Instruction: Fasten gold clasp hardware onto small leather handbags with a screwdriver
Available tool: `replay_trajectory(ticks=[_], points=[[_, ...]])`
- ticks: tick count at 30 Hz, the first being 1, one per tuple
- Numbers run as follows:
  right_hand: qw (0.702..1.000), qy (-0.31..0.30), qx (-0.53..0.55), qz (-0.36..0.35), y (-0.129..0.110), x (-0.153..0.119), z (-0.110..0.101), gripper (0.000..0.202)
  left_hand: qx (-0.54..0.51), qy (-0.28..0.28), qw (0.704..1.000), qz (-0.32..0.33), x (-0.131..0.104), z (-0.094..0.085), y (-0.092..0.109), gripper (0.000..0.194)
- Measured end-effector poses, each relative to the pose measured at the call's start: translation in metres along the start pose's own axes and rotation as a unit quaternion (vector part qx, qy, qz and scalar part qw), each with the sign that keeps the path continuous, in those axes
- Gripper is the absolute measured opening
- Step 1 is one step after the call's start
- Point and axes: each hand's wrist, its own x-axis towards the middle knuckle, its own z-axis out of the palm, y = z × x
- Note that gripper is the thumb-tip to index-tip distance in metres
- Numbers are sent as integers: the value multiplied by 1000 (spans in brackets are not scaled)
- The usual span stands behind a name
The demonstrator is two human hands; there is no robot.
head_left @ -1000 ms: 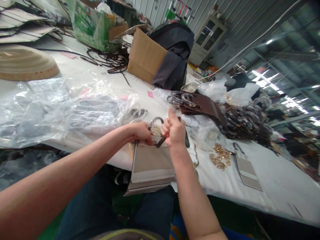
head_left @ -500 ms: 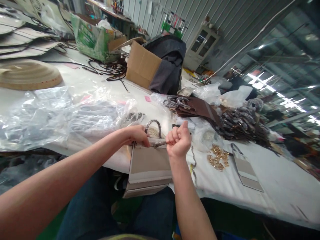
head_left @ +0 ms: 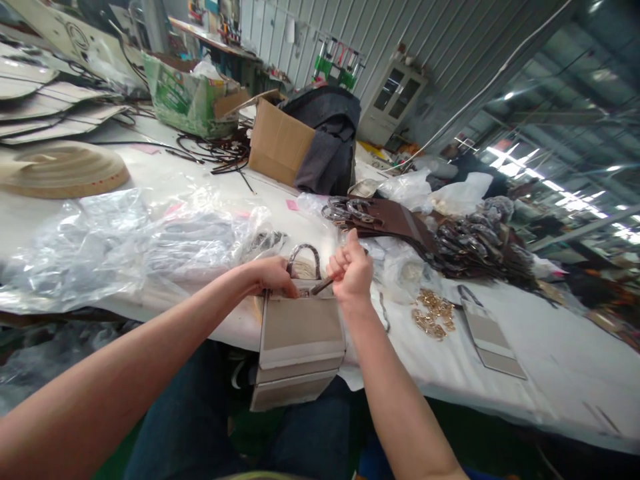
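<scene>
A taupe handbag panel point(head_left: 300, 327) with a pale band hangs over the table's front edge above my lap. Its curved, dark patterned handle point(head_left: 306, 252) stands up behind the top edge. My left hand point(head_left: 278, 275) grips that top edge at the left, beside a small metal fitting point(head_left: 304, 292). My right hand point(head_left: 351, 268) is closed in a fist, thumb up, around a narrow dark strip point(head_left: 321, 286) that slants down to the fitting. Most of the strip is hidden in the fist, so its kind is unclear.
Gold-coloured hardware point(head_left: 433, 313) lies in a pile to the right, beside another taupe panel point(head_left: 490, 333) with a handle. Brown bag panels point(head_left: 395, 220) are stacked behind. Plastic-wrapped pieces point(head_left: 190, 237), a tape roll point(head_left: 65, 170) and a cardboard box point(head_left: 281, 143) are to the left and back.
The strip, nearly level before, now slants up from the fitting to my right fist. My right hand has turned slightly. My left hand keeps its grip, and the view has shifted a little.
</scene>
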Motion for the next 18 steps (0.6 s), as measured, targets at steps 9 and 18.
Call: replay_trajectory(ticks=[9, 18], points=[[995, 5, -24, 101, 8, 31, 19, 76, -27, 9, 1000, 9, 2, 3, -4, 30], [995, 1, -59, -78, 18, -27, 15, 79, -55, 0, 998, -6, 6, 5, -6, 28]])
